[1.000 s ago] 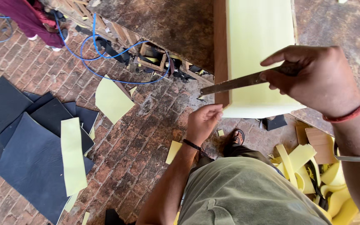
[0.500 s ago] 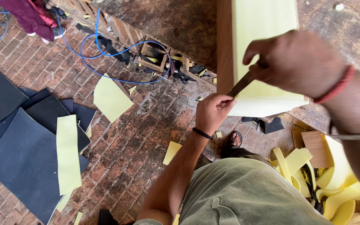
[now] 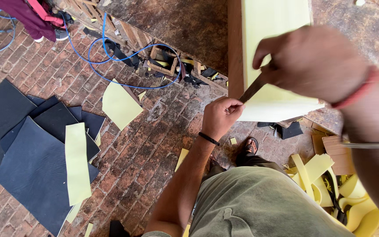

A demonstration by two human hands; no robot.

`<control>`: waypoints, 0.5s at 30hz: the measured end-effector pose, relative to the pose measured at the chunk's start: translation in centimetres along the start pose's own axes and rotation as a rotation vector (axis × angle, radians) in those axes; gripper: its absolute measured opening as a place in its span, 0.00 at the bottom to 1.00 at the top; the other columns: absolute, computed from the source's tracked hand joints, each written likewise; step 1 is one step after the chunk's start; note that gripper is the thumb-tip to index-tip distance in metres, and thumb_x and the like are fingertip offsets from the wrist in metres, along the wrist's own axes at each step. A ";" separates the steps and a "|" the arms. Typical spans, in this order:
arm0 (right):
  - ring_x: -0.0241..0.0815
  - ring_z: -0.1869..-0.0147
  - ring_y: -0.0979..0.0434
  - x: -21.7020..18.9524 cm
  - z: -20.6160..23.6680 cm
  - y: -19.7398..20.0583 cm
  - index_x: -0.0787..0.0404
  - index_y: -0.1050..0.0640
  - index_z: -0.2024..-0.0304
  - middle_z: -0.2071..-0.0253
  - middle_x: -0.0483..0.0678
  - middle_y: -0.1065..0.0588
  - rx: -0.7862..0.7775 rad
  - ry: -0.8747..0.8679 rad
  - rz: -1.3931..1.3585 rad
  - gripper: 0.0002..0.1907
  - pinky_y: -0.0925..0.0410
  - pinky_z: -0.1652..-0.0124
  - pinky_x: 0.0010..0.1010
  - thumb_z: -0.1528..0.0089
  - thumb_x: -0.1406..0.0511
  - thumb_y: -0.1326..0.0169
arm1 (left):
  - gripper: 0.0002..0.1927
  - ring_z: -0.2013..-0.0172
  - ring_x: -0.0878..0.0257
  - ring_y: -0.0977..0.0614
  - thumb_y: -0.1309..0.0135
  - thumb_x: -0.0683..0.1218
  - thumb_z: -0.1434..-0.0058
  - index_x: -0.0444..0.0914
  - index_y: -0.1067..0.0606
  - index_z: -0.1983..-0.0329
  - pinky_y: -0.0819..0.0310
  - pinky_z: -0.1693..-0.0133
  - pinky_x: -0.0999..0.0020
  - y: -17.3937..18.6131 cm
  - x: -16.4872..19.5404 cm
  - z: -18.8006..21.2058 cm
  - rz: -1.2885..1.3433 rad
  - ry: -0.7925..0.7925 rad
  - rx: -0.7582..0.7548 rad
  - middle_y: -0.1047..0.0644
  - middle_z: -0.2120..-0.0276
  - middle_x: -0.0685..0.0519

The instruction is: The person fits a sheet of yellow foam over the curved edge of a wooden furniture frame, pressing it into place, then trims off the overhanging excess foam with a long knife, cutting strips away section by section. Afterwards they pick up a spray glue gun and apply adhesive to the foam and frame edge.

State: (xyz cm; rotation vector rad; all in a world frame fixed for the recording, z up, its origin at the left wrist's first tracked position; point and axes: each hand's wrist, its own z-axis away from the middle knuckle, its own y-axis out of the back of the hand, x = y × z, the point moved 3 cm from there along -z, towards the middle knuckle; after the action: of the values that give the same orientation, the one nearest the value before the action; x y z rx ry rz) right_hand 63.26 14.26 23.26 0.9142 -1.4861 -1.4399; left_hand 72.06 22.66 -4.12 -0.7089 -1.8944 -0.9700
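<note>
Cutting the foam slab's edge

My right hand (image 3: 312, 66) grips the knife (image 3: 252, 91); my left hand (image 3: 221, 116) pinches the yellow foam slab (image 3: 273, 52) at its lower corner.

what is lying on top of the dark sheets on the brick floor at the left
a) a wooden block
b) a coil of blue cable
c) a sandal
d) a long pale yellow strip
d: a long pale yellow strip lies across the dark sheets on the brick floor; the blue cable runs further up near the bench, clear of the sheets.
</note>
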 end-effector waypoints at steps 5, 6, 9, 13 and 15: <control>0.38 0.76 0.22 0.4 0.4 -1.1 0.51 0.16 0.56 0.75 0.46 0.19 0.097 0.048 -0.184 0.08 0.28 0.73 0.32 0.38 0.61 0.38 | 0.03 0.70 0.70 0.15 0.36 0.43 0.39 0.39 0.18 0.64 0.20 0.70 0.76 -0.1 0.0 0.6 0.040 -0.013 0.007 0.16 0.69 0.55; 0.36 0.78 0.22 1.5 1.0 -1.4 0.53 0.16 0.56 0.74 0.46 0.19 0.100 0.040 -0.241 0.08 0.28 0.75 0.30 0.38 0.61 0.39 | 0.03 0.70 0.70 0.15 0.36 0.43 0.39 0.39 0.18 0.64 0.20 0.70 0.76 -0.1 -0.3 0.6 0.034 0.002 0.009 0.16 0.69 0.55; 0.35 0.77 0.24 5.7 3.6 -3.1 0.54 0.16 0.56 0.73 0.46 0.19 0.152 -0.043 -0.261 0.06 0.32 0.76 0.27 0.34 0.63 0.41 | 0.02 0.69 0.69 0.15 0.37 0.42 0.38 0.38 0.19 0.64 0.17 0.68 0.75 0.3 -2.0 0.6 0.029 0.024 0.038 0.16 0.67 0.53; 0.36 0.79 0.23 5.8 4.0 -6.5 0.56 0.16 0.56 0.74 0.47 0.19 0.215 0.039 -0.272 0.06 0.32 0.80 0.27 0.34 0.65 0.40 | 0.02 0.70 0.68 0.15 0.37 0.40 0.41 0.38 0.21 0.67 0.16 0.67 0.72 1.0 -4.9 1.2 -0.024 0.120 0.047 0.16 0.68 0.51; 0.35 0.76 0.21 5.8 4.1 -6.3 0.58 0.16 0.56 0.74 0.49 0.19 0.253 0.066 -0.375 0.06 0.29 0.77 0.26 0.35 0.67 0.40 | 0.07 0.71 0.66 0.15 0.35 0.40 0.46 0.38 0.23 0.70 0.18 0.69 0.70 1.6 -6.5 2.2 -0.103 0.253 0.019 0.16 0.70 0.51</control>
State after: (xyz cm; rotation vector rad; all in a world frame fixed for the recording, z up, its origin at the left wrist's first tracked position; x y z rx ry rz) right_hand 56.94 9.97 17.57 1.4441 -1.5255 -1.4829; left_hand 75.30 24.71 -10.01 -0.4572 -1.7272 -1.0525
